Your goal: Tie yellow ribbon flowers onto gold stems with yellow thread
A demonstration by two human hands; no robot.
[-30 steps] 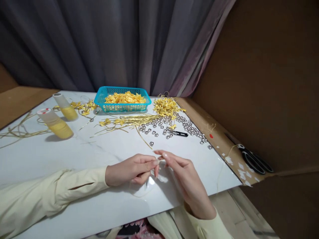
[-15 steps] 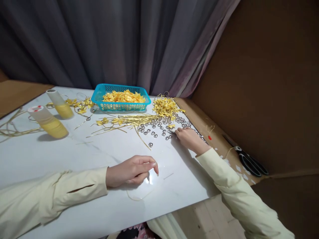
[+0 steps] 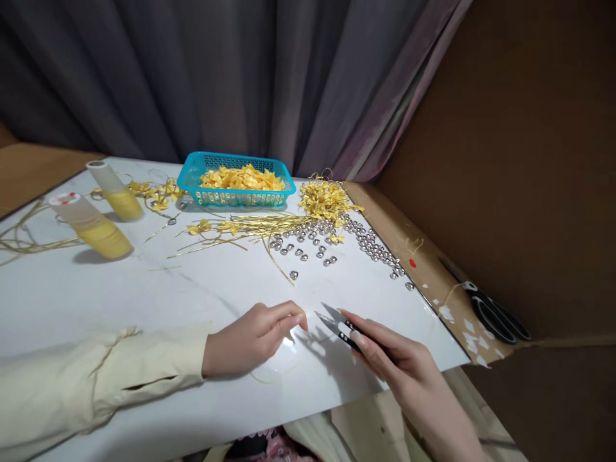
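Note:
My right hand (image 3: pixel 399 359) grips a pair of thread snips (image 3: pixel 342 328), their two pointed blades spread apart and aimed at my left hand. Thumb and forefinger of my left hand (image 3: pixel 257 337) are pinched together over the white table (image 3: pixel 202 410); what they hold is too small or hidden to make out. Beneath that hand a thin pale thread (image 3: pixel 262 380) curves on the tabletop. Silver heart-shaped beads (image 3: pixel 320 250) lie scattered beyond both hands. Behind them is a bunch of yellow bows (image 3: pixel 325 202) with long gold cords (image 3: pixel 269 226) running left.
A blue basket (image 3: pixel 235 197) of yellow bows stands at the back. Two spools of yellow thread (image 3: pixel 99 234) are on the left, near more bows and cords. Black-handled scissors (image 3: pixel 495 317) and paper scraps (image 3: pixel 470 343) lie on cardboard at the right edge.
My right hand has come back from among the beads toward my left hand, and the snips now show plainly in it. The left hand stays nearly in place, still pinched.

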